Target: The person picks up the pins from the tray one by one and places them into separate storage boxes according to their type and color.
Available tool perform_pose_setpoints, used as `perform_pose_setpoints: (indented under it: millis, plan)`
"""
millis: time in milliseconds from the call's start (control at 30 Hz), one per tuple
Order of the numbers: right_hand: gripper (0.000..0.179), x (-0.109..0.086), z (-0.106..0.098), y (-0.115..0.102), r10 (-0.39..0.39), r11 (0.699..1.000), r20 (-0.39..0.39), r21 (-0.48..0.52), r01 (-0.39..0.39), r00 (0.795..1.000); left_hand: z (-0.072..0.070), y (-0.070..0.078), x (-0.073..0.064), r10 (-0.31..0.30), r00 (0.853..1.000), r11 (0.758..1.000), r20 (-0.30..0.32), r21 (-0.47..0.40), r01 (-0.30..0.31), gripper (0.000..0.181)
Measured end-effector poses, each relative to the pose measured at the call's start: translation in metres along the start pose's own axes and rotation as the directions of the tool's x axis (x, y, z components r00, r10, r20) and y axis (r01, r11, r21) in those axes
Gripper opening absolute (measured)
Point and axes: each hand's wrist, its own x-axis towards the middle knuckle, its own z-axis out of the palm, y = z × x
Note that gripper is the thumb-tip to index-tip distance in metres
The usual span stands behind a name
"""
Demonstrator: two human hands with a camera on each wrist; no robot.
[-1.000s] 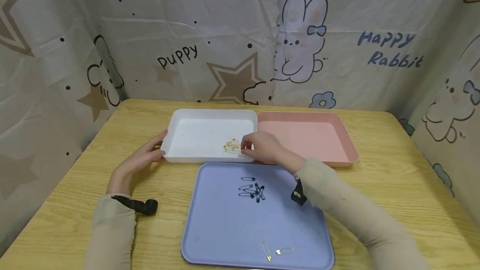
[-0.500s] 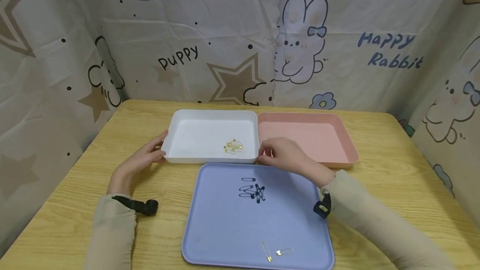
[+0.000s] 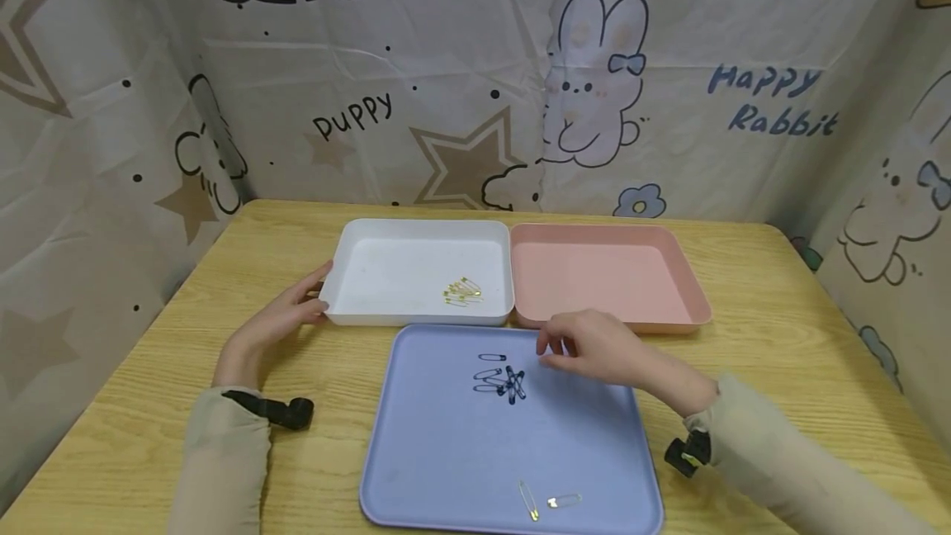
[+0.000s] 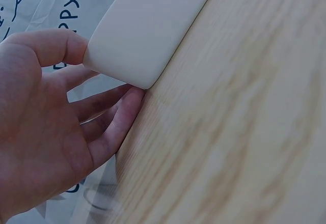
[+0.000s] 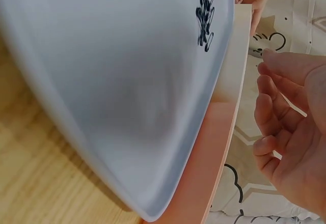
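Observation:
My left hand [image 3: 275, 316] rests its fingertips on the left end of the white tray [image 4: 130, 40], at the corner. Gold safety pins [image 3: 462, 291] lie in a small heap in that tray's front right part. Over the back right of the blue tray [image 3: 446, 461] hovers my right hand [image 3: 594, 349], fingers loosely bent, with nothing seen between them in the right wrist view. To its left, several black safety pins [image 3: 511, 386] are gathered on the blue tray. Two more safety pins, one slanted [image 3: 528, 502] and one lying crosswise [image 3: 565, 501], are near the front edge.
A pink tray [image 3: 602, 271] with nothing in it stands against the white tray's right side. Both are directly behind the blue tray on the wooden table [image 3: 765, 329]. A printed cloth [image 3: 461, 48] hangs at the back and sides.
My right hand has drawn back from the gold pins in the white tray, moving right and toward me over the blue tray. My left hand has stayed at the white tray.

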Motion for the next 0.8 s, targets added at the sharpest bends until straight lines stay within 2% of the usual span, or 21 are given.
perform_pose_setpoints:
  millis: [200,400,633,800]
  plan:
    - [0.007,-0.012,0.004,-0.004,-0.049,0.998,0.064,0.048,0.046,0.997,0.0,-0.001,0.0,0.011,1.0,1.0,0.002,-0.006,-0.011,0.065]
    - [0.014,-0.025,0.012,-0.007,-0.131,0.989,0.133,0.086,0.12,0.982,0.0,-0.001,0.0,0.015,1.0,1.0,0.002,-0.01,-0.015,0.065]
    - [0.02,-0.04,0.023,-0.01,-0.149,0.985,0.228,0.12,0.124,0.962,0.0,-0.002,0.001,0.006,1.0,1.0,0.004,-0.002,-0.006,0.066]
    - [0.025,-0.047,0.028,-0.014,-0.182,0.977,0.259,0.155,0.145,0.949,0.0,-0.001,0.001,0.004,1.0,1.0,0.0,0.006,-0.004,0.066]
